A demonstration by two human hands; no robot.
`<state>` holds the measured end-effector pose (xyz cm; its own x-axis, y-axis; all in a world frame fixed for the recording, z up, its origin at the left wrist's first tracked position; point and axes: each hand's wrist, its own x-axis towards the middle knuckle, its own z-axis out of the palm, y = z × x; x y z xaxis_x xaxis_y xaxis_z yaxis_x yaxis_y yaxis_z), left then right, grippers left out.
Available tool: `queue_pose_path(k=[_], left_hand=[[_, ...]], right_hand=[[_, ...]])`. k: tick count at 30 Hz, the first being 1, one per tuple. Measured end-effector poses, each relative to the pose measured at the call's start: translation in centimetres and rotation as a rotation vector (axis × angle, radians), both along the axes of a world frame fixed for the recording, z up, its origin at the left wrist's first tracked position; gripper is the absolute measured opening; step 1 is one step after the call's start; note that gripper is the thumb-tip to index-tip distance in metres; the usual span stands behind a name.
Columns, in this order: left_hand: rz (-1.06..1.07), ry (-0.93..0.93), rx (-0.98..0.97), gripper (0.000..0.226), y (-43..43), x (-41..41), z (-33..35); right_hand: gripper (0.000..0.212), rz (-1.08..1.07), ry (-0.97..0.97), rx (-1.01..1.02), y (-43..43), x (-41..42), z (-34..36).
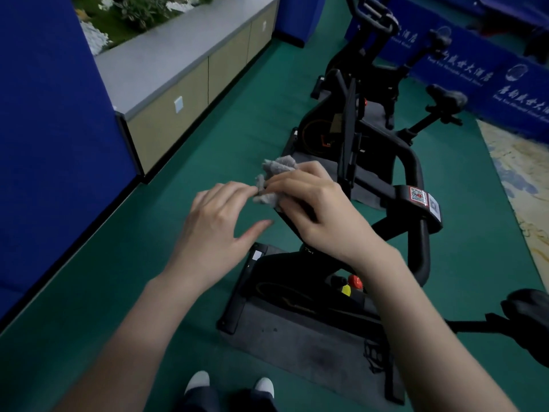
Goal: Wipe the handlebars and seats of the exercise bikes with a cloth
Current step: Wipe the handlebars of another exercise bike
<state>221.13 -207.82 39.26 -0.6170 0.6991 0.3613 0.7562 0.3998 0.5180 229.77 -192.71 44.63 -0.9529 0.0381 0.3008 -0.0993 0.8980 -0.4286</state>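
Head view: the right hand (315, 209) curls around a grey cloth (277, 169), holding it against the end of the black handlebar (415, 171) on the nearest bike (285, 275). The left hand (219, 227) is relaxed and spread, with its fingertips at the cloth's edge. That bike's seat (525, 310) sits far right, and 3 bikes line the green floor (178, 203).

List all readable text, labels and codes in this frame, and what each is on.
"大酒店", closing a longer white line that is otherwise blurred: on the blue banners.
Latin line beneath it: too blurred to read.
Red and white QR stickers on the handlebar: codes only, print too small.
Pale label on the cabinet: unreadable.
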Motion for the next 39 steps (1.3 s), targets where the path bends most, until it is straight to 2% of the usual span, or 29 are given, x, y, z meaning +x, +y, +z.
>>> queue_pose_path(k=[3,5,7,11,14,16,20,22,29,35,39], left_hand=[[0.011,-0.02,-0.016,0.045,-0.6,-0.1,-0.3],[0.022,-0.029,-0.018,0.046,-0.7,0.0,-0.2],[0.021,-0.029,-0.016,0.05,-0.6,0.1,-0.1],[0.003,-0.034,0.0,0.051,-0.4,0.2,0.3],[-0.015,-0.037,0.017,0.052,-0.3,0.3,0.5],[-0.031,-0.032,0.024,0.05,0.0,0.4,0.6],[-0.092,-0.022,0.047,0.049,0.9,0.6,0.8],[-0.119,-0.022,0.046,0.049,1.4,0.7,0.9],[-0.146,-0.084,0.068,0.038,2.2,0.6,0.8],[-0.178,-0.128,0.099,0.036,1.9,0.3,0.8],[-0.202,-0.124,0.109,0.036,1.8,0.1,0.6]], right_hand=[[0.021,0.075,0.034,0.111,0.3,0.6,-0.6],[0.021,0.045,0.039,0.102,0.3,0.5,-0.8],[0.019,-0.032,-0.001,0.009,0.0,0.1,-0.8],[0.02,-0.198,-0.17,-0.337,0.0,-0.3,-0.4],[0.023,-0.271,-0.19,-0.447,0.6,0.8,-0.9],[0.022,-0.335,-0.088,-0.416,0.1,2.1,-2.4],[0.037,-0.502,0.292,-0.239,-3.0,4.0,-6.2],[0.038,-0.567,0.385,-0.142,-4.0,4.6,-7.9],[0.043,-0.743,0.327,0.215,-3.1,9.1,-12.4],[0.038,-1.104,0.529,0.11,-1.4,11.9,-14.4],[0.038,-1.193,0.627,-0.038,-2.9,10.3,-14.8]])
